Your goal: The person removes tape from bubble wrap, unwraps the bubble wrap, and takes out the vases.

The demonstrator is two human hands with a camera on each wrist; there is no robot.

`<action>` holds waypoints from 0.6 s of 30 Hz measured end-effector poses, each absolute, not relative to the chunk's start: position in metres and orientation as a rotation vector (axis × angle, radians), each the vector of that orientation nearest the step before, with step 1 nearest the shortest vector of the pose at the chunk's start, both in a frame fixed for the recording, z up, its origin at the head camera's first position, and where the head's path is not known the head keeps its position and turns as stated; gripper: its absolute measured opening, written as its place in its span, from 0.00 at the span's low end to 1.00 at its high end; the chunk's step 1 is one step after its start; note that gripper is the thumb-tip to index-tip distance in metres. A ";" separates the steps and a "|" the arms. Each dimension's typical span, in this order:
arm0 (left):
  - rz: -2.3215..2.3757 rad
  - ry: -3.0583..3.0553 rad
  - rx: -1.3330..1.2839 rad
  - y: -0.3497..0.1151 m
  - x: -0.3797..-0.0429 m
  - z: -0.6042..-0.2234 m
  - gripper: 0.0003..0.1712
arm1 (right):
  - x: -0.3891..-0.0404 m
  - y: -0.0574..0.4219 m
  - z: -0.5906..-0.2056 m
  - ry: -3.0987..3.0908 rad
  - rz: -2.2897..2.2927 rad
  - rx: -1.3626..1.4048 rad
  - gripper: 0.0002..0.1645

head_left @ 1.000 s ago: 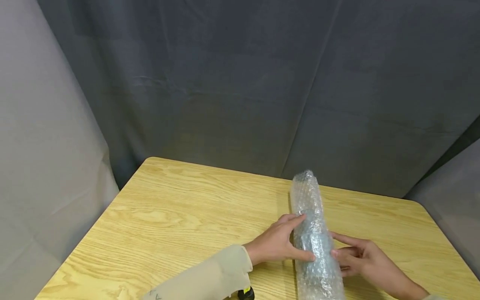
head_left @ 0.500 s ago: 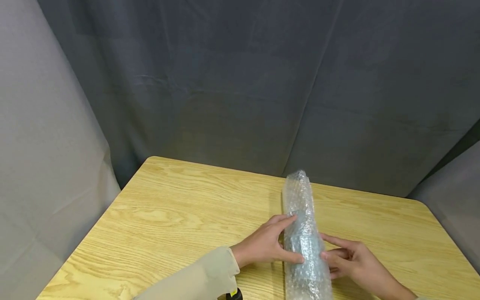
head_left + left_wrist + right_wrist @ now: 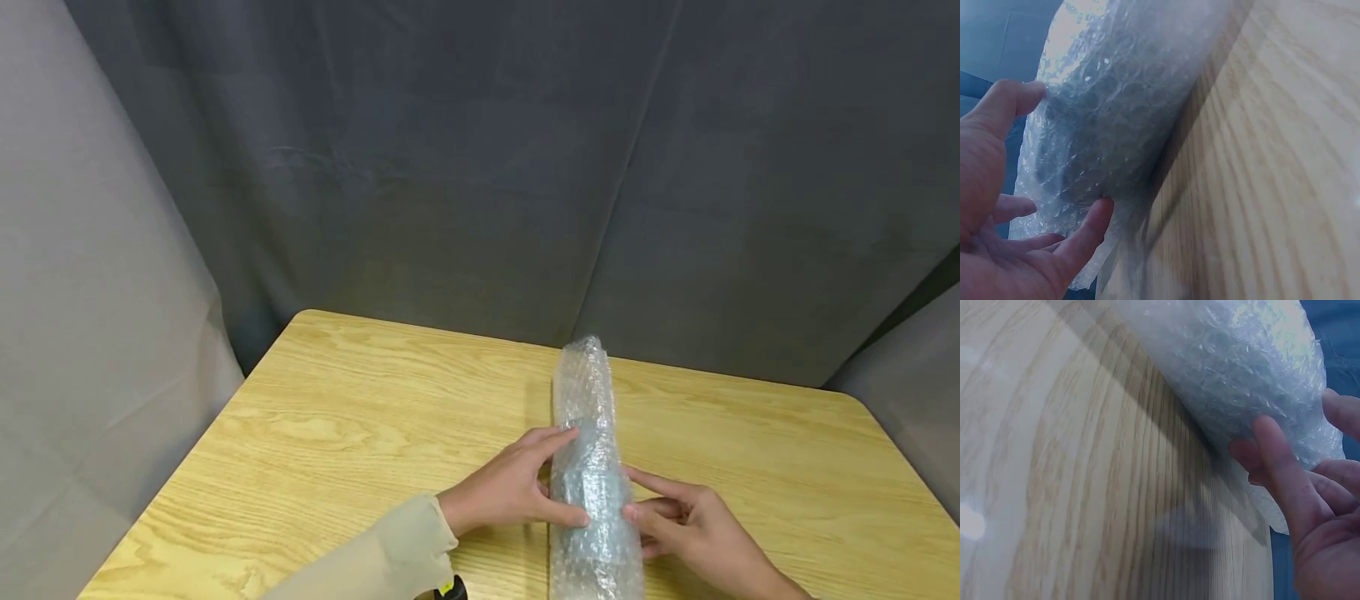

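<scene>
A long bundle of clear bubble wrap [image 3: 592, 492] lies lengthwise on the wooden table, its far end at the back edge. Something bluish-grey shows through the layers in its middle; its kind is hidden by the wrap. My left hand [image 3: 517, 487] rests on the bundle's left side, thumb and forefinger spread apart over it. In the left wrist view the fingertips [image 3: 1102, 206] touch the bubbled side. From the right, my right hand [image 3: 690, 525] sets its forefinger and thumb tips against the wrap, and its other fingers [image 3: 1272, 437] sit low along that side.
The wood-grain table [image 3: 337, 425] has rounded back corners. A dark grey curtain [image 3: 465, 167] hangs behind it, with lighter grey cloth [image 3: 97, 292] at the left. A small black item with a yellow mark [image 3: 450, 589] shows below the left sleeve.
The bubble-wrapped bundle has moved left across the table, and both hands have moved left along with it, keeping their places at its sides. The head view has shifted slightly.
</scene>
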State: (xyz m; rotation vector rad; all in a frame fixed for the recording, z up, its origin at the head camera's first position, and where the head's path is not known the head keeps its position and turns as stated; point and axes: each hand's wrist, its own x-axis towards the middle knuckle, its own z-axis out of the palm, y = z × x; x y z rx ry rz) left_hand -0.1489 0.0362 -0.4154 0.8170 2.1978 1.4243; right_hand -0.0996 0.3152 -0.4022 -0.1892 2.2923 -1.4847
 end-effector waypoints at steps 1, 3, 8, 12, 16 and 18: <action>1.430 2.192 0.814 0.035 -0.148 -0.416 0.56 | -0.099 0.313 -0.402 2.291 -1.487 -0.203 0.42; 1.436 2.183 0.810 0.031 -0.147 -0.415 0.55 | -0.098 0.310 -0.403 2.283 -1.495 -0.226 0.41; 1.435 2.179 0.810 0.022 -0.142 -0.417 0.55 | -0.095 0.303 -0.406 2.260 -1.515 -0.267 0.40; 1.439 2.184 0.822 0.014 -0.139 -0.416 0.54 | -0.094 0.298 -0.407 2.246 -1.529 -0.305 0.39; 1.463 2.179 0.817 0.007 -0.135 -0.418 0.53 | -0.092 0.293 -0.408 2.235 -1.538 -0.312 0.39; 1.474 2.179 0.810 0.004 -0.133 -0.419 0.53 | -0.090 0.289 -0.408 2.231 -1.541 -0.290 0.39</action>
